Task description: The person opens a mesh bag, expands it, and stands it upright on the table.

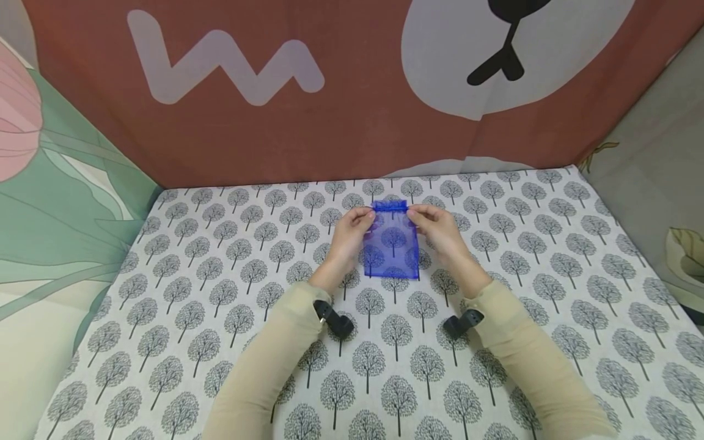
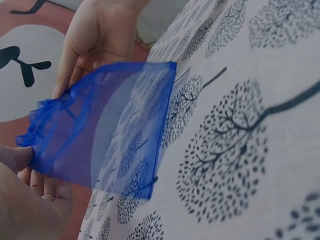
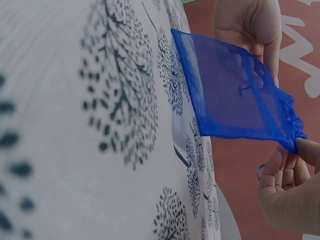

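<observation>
A sheer blue drawstring pouch [image 1: 392, 244] hangs between both hands near the middle of the table, its gathered mouth at the far end and its flat bottom toward the person. My left hand [image 1: 348, 237] pinches the left side of the gathered neck between thumb and fingers. On the opposite side, my right hand [image 1: 440, 230] pinches the neck's right edge. In the left wrist view the pouch [image 2: 110, 125] is see-through, with the tree print showing behind it. A small blue cord loop [image 3: 260, 171] shows by the right fingers in the right wrist view.
A white cloth with dark tree prints [image 1: 242, 318] covers the table. Behind its far edge stands a reddish-brown fabric backdrop [image 1: 275, 140] with pale shapes. Patterned curtains [image 1: 71, 201] hang on the left side. Each wrist wears a black camera strap [image 1: 335, 321].
</observation>
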`<state>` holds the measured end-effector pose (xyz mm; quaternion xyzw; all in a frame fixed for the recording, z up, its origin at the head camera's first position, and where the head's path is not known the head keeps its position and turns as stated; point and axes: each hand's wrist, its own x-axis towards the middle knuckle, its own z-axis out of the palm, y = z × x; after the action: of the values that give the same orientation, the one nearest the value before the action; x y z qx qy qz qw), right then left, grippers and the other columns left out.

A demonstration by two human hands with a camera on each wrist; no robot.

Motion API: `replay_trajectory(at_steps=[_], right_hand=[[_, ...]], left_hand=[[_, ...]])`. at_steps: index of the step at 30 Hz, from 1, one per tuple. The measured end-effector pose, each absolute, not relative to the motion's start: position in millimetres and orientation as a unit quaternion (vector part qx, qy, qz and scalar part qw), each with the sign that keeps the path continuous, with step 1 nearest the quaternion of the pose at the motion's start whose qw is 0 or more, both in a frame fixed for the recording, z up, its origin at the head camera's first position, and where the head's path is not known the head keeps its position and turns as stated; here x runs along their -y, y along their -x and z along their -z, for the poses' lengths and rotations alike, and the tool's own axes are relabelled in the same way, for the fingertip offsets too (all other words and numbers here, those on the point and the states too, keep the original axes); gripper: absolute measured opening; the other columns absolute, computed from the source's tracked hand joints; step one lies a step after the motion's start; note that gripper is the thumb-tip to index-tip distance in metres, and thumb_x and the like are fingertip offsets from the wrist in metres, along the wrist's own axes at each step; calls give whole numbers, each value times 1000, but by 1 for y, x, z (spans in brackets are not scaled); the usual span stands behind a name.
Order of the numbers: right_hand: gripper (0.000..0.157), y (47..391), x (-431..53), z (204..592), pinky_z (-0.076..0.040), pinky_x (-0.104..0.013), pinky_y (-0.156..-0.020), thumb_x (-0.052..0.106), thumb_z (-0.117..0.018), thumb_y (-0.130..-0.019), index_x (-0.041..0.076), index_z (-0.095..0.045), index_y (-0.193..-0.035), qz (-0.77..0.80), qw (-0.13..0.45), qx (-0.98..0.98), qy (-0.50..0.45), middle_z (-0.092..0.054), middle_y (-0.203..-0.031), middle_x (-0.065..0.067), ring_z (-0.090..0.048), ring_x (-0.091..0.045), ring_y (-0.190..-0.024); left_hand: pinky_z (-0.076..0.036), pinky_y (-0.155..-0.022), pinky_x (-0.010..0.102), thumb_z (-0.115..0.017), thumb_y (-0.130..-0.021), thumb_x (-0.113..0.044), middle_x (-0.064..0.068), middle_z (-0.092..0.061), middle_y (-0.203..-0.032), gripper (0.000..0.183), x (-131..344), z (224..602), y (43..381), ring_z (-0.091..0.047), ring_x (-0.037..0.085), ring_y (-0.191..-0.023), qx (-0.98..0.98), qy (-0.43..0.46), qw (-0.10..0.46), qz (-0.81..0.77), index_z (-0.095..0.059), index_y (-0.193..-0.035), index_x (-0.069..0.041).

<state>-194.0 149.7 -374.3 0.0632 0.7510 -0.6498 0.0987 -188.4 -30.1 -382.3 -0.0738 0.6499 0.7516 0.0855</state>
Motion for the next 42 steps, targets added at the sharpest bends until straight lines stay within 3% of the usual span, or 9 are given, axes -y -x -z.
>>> replay_trajectory(at_steps=[6, 11, 15, 20, 31, 37, 42], right_hand=[[38, 193, -150, 373, -51, -18, -87, 19, -56, -96, 0, -52, -129, 647, 104, -753, -56, -58, -104, 0, -57, -9, -90], [37, 192, -151, 375, -50, -23, -91, 19, -57, -95, 1, -54, -128, 637, 105, -762, -57, -57, -100, 7, -56, -10, -92], [37, 192, -149, 376, -51, -17, -86, 18, -57, -95, 0, -54, -127, 629, 104, -769, -58, -57, -96, 11, -55, -7, -92], [36, 192, -148, 375, -51, -13, -80, 20, -57, -95, 1, -55, -125, 619, 105, -776, -59, -57, -94, 13, -54, -5, -90], [38, 191, -146, 372, -47, -33, -96, 25, -57, -95, 3, -54, -126, 600, 115, -789, -55, -56, -103, 5, -54, -20, -97], [33, 191, -145, 372, -50, -22, -87, 21, -56, -95, 0, -55, -121, 603, 106, -790, -38, -59, -107, -4, -55, -13, -94], [27, 192, -145, 373, -51, -16, -79, 18, -56, -95, 0, -57, -115, 612, 95, -785, -26, -58, -98, 3, -53, -7, -89]], left_hand=[[-49, -103, 47, -55, -96, -12, 23, -57, -125, 31, 35, 382, 188, -56, 22, -97, -663, 64, 90, -740, -56, -124, -1], [-51, -99, 44, -57, -94, -12, 14, -62, -112, 30, 36, 382, 188, -55, 19, -92, -678, 68, 92, -726, -59, -122, -3], [-53, -95, 41, -59, -93, -12, 2, -61, -98, 27, 37, 382, 188, -55, 18, -89, -687, 76, 92, -717, -60, -119, -3], [-54, -95, 42, -60, -93, -14, 1, -60, -96, 26, 37, 383, 187, -55, 16, -88, -698, 69, 85, -708, -61, -116, -2], [-53, -98, 43, -59, -93, -17, 2, -59, -98, 26, 39, 381, 186, -57, 28, -104, -710, 47, 68, -699, -60, -116, -3], [-53, -98, 43, -59, -93, -18, 7, -63, -105, 28, 40, 380, 186, -57, 15, -94, -716, 35, 57, -695, -60, -118, -4], [-53, -97, 44, -59, -93, -18, 4, -62, -101, 27, 41, 380, 186, -58, 16, -93, -717, 34, 54, -694, -60, -117, -4]])
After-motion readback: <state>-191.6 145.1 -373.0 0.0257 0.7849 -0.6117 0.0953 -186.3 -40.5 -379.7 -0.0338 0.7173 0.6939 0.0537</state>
